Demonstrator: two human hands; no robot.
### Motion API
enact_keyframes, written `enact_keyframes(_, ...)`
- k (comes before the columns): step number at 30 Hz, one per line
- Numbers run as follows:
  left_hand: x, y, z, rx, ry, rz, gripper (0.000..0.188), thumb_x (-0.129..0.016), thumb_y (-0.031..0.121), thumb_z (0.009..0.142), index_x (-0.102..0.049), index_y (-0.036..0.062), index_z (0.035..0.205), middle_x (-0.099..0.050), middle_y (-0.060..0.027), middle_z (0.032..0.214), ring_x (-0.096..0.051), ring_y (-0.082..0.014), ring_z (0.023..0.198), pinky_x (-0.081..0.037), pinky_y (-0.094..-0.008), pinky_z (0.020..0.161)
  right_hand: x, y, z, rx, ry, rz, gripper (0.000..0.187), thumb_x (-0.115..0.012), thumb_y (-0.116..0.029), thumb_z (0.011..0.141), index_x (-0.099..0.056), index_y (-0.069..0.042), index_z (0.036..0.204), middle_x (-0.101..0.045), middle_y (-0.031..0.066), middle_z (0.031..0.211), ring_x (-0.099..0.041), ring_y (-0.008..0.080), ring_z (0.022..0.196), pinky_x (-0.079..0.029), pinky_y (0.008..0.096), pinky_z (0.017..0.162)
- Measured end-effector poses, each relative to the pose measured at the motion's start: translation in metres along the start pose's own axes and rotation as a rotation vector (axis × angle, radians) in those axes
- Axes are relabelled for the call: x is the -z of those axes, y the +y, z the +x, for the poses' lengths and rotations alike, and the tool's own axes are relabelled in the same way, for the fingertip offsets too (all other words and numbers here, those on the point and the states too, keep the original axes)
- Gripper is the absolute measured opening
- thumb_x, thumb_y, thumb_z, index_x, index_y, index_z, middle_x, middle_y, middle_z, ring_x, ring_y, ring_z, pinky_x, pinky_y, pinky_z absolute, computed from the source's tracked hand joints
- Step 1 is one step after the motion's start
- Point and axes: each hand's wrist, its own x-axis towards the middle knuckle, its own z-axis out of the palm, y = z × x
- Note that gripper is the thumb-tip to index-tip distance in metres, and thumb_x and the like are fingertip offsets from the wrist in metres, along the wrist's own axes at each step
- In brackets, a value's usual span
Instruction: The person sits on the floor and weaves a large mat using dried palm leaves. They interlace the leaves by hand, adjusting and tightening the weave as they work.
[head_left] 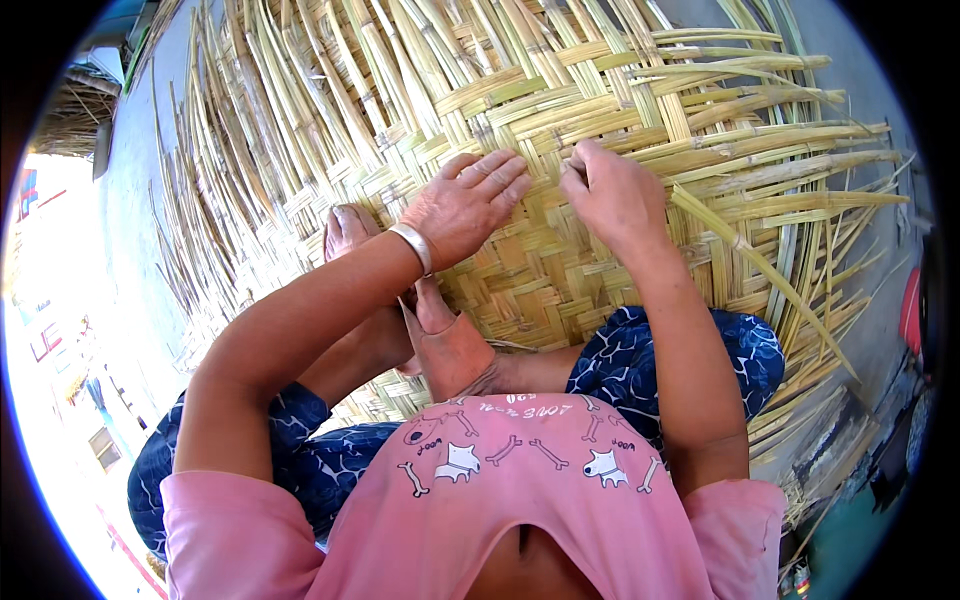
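Note:
A half-woven mat [545,275] of flat yellow-green cane strips lies under both hands, with a tight diagonal weave nearest my body. My left hand [468,205], with a silver bangle [413,248] at the wrist, rests palm down on the weave, its fingers stretched out. To its right, my right hand [615,195] is closed in a pinch just above the mat; whatever its fingertips may hold is hidden. Unwoven strip ends [790,165] fan out past the right hand. One loose split strip [765,270] slants down beside the right forearm.
Long upright strips [300,90] spread across the far side and left. My bare foot [435,305] and an orange-brown covering [455,360] at the ankle lie on the mat. A red object [911,310] and dark clutter stand at the right edge.

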Motion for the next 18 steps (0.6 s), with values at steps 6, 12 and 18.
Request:
enact_keyframes(6,0.006,0.007,0.003,0.031,-0.169,0.047,0.054,-0.050,0.019,0.091,-0.038,0.0156,0.143,-0.036,-0.0068,0.151,-0.030,-0.0205,0.141,-0.025,-0.0432,0.114,0.001,-0.001,-0.002,0.006,-0.009,0.007,0.019,-0.057,-0.025,0.085,-0.063,-0.008,0.089,-0.067,0.0165,0.081,-0.065,0.0371,0.075,-0.050,0.0495,0.066)
enact_keyframes(12,0.002,0.010,0.004,0.050,-0.140,0.046,0.053,-0.047,0.017,0.091,-0.037,0.0151,0.144,-0.036,-0.0073,0.150,-0.029,-0.0216,0.142,-0.024,-0.0432,0.114,0.000,-0.004,-0.005,0.055,-0.012,-0.045,0.022,-0.063,-0.027,0.084,-0.060,-0.007,0.091,-0.067,0.0155,0.082,-0.065,0.0369,0.076,-0.050,0.0487,0.067)
enact_keyframes(18,-0.006,0.013,0.008,0.249,0.059,-0.055,0.051,-0.053,0.023,0.091,-0.043,0.0101,0.139,-0.041,-0.0095,0.144,-0.034,-0.0251,0.138,-0.026,-0.0421,0.113,0.000,-0.005,-0.009,0.095,0.020,-0.061,0.024,-0.066,-0.028,0.083,-0.059,-0.006,0.091,-0.067,0.0152,0.083,-0.065,0.0367,0.076,-0.050,0.0483,0.066)
